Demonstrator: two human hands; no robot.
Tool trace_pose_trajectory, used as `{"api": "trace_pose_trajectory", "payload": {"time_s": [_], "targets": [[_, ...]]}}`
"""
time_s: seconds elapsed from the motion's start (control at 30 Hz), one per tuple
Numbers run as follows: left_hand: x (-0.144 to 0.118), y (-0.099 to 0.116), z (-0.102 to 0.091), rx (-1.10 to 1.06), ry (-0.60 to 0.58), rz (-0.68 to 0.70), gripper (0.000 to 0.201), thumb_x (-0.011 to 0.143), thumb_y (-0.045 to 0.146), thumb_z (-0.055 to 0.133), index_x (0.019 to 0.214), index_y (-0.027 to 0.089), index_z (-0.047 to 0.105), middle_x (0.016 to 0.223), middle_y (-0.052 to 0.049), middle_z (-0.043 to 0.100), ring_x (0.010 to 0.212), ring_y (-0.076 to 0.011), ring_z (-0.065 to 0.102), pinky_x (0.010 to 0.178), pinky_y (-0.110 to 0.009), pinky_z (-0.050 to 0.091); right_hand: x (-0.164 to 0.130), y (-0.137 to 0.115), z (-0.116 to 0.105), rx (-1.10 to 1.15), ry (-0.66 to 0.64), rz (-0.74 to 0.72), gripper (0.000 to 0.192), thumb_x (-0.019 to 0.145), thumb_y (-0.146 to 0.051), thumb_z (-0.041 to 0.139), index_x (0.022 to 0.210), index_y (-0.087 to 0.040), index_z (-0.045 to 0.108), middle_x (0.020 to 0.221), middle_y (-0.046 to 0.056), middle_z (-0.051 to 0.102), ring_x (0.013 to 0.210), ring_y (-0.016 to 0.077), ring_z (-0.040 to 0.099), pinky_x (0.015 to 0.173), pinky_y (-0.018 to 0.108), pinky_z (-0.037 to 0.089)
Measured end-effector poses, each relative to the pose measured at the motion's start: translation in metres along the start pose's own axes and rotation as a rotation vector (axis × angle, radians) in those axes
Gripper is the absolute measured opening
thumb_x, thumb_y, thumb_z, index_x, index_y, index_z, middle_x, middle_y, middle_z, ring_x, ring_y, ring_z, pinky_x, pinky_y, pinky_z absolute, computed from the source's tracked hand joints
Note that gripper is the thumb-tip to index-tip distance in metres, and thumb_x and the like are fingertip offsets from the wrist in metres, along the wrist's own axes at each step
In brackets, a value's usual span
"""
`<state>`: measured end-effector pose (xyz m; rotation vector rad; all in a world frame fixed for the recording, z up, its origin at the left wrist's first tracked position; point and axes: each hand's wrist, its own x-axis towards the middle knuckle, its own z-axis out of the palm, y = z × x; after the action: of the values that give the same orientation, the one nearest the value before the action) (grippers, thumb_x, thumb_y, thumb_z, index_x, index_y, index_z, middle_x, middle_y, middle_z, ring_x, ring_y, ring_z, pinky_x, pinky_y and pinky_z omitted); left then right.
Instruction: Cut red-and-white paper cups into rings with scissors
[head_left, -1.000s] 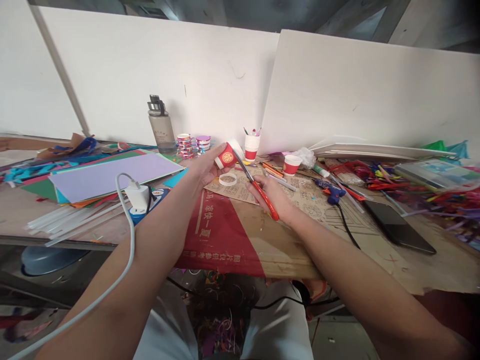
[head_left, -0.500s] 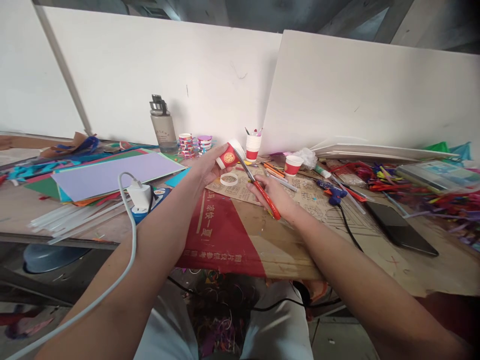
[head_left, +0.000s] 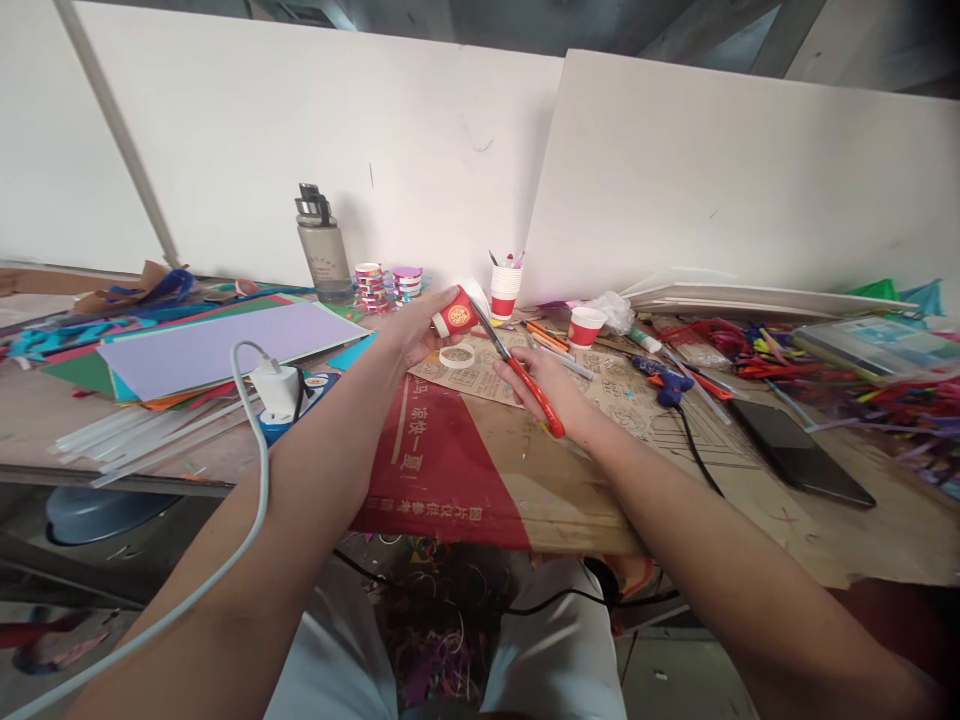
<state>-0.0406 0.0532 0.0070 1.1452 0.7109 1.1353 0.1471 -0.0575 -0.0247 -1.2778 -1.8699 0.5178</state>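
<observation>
My left hand (head_left: 415,330) holds a small red paper cup (head_left: 457,314) tipped on its side above the table. My right hand (head_left: 551,390) grips red-handled scissors (head_left: 525,380), whose blades reach up to the cup's rim. A white paper ring (head_left: 457,356) lies flat on the cardboard just below the cup. Both forearms stretch out over a brown and red cardboard sheet (head_left: 480,470).
A grey water bottle (head_left: 321,247), tape rolls (head_left: 386,285), a stack of cups with pens (head_left: 505,283) and another red cup (head_left: 583,327) stand behind. Coloured paper sheets (head_left: 217,345), a charger with cable (head_left: 276,390), a blue glue gun (head_left: 664,382), a black phone (head_left: 796,452) and pipe cleaners (head_left: 862,385) lie around.
The cup and scissors have barely shifted; the blades stay at the cup's rim. The view has tilted slightly.
</observation>
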Motion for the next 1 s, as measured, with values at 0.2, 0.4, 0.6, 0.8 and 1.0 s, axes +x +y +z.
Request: {"api": "trace_pose_trajectory", "payload": {"time_s": [0.2,0.4,0.6,0.8,1.0], "targets": [[-0.004,0.000,0.003,-0.029,0.031,0.052,0.036,0.077,0.041,0.082,0.101,0.018,0.068,0.090,-0.006,0.073,0.076,-0.0153,0.069,0.059,-0.023,0.056,0.001,0.002,0.003,-0.011,0.027,-0.018,0.043,0.090,-0.059,0.054,0.069,-0.024,0.043,0.055,-0.003,0.043,0.050,0.0126,0.043,0.048,0.026,0.034],[-0.005,0.001,0.001,0.009,-0.019,0.066,0.039,0.075,0.042,0.083,0.104,0.018,0.070,0.093,-0.007,0.074,0.078,-0.0154,0.068,0.063,-0.025,0.057,0.000,0.004,0.001,0.008,-0.007,-0.020,0.037,0.091,-0.055,0.057,0.076,-0.024,0.044,0.056,-0.006,0.040,0.049,0.0113,0.040,0.047,0.024,0.034],[-0.008,0.002,0.004,0.042,-0.037,0.070,0.042,0.071,0.038,0.087,0.105,0.017,0.072,0.089,-0.008,0.073,0.074,-0.0153,0.066,0.059,-0.025,0.056,0.002,0.015,0.003,0.024,0.004,-0.010,0.036,0.093,-0.054,0.055,0.075,-0.025,0.043,0.058,-0.005,0.040,0.049,0.0118,0.041,0.044,0.024,0.034],[-0.010,0.000,0.009,0.031,-0.028,0.079,0.041,0.071,0.037,0.087,0.103,0.016,0.073,0.085,-0.007,0.072,0.070,-0.0137,0.065,0.056,-0.023,0.055,-0.001,0.006,0.003,0.024,0.021,0.018,0.036,0.093,-0.054,0.055,0.075,-0.024,0.045,0.056,-0.004,0.043,0.048,0.0120,0.040,0.043,0.024,0.033],[-0.014,0.005,0.013,-0.001,-0.030,0.075,0.036,0.072,0.033,0.086,0.100,0.016,0.072,0.079,-0.005,0.071,0.066,-0.0124,0.063,0.054,-0.022,0.053,-0.002,0.001,0.002,0.003,0.049,0.011,0.039,0.092,-0.054,0.056,0.071,-0.024,0.043,0.055,-0.003,0.044,0.049,0.0131,0.043,0.047,0.026,0.034]]}}
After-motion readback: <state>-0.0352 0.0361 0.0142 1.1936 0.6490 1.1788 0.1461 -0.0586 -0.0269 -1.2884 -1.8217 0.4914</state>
